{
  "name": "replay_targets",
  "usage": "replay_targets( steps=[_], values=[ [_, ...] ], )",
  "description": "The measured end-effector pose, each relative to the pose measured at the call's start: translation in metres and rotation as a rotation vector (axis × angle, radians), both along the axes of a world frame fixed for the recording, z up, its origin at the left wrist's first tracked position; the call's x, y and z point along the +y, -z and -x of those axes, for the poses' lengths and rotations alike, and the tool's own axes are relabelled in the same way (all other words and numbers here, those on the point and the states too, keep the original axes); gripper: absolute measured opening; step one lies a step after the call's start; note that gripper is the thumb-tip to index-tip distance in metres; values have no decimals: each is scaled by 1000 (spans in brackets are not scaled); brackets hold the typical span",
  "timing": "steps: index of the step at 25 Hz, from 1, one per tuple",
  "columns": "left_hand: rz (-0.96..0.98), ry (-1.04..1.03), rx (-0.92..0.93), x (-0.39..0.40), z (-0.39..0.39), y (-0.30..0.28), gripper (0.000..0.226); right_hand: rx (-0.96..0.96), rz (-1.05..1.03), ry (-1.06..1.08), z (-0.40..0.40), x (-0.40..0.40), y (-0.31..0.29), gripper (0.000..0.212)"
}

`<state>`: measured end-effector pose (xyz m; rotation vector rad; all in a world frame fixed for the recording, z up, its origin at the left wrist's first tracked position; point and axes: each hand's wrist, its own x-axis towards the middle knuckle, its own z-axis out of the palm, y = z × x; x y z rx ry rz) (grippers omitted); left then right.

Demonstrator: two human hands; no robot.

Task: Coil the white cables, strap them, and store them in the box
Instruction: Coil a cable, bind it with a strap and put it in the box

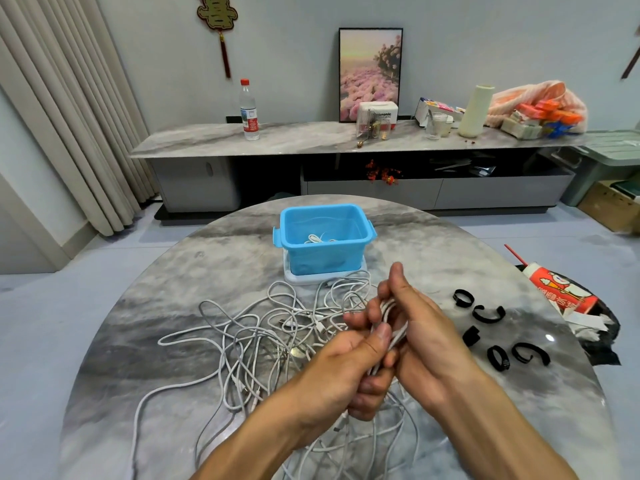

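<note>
Both hands grip the folded white cable bundle [389, 332], long axis running near-to-far between left hand [341, 367] and right hand [420, 329]; black straps [488, 315] lie rightward, nearer the right hand.

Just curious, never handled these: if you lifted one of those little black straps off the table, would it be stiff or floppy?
Probably springy: each black strap holds a curled C shape lying free. Likely very light, being thin and small. On edge, one might roll on the glossy table.
</note>
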<state>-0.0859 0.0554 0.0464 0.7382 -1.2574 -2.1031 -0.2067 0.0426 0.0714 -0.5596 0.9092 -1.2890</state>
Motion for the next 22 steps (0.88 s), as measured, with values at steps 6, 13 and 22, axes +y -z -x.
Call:
replay_targets(
  steps=[6, 13, 22],
  values=[
    [-83, 74, 103, 4, 6, -7, 31, 101, 5, 153, 9, -5, -9, 58],
    [-99, -335, 424, -14, -27, -21, 31, 378, 255, -552, -5, -7, 21, 83],
    [-120, -752, 791, -61, -111, -43, 40, 1467, 154, -662, 61, -28, 34, 23]
  ],
)
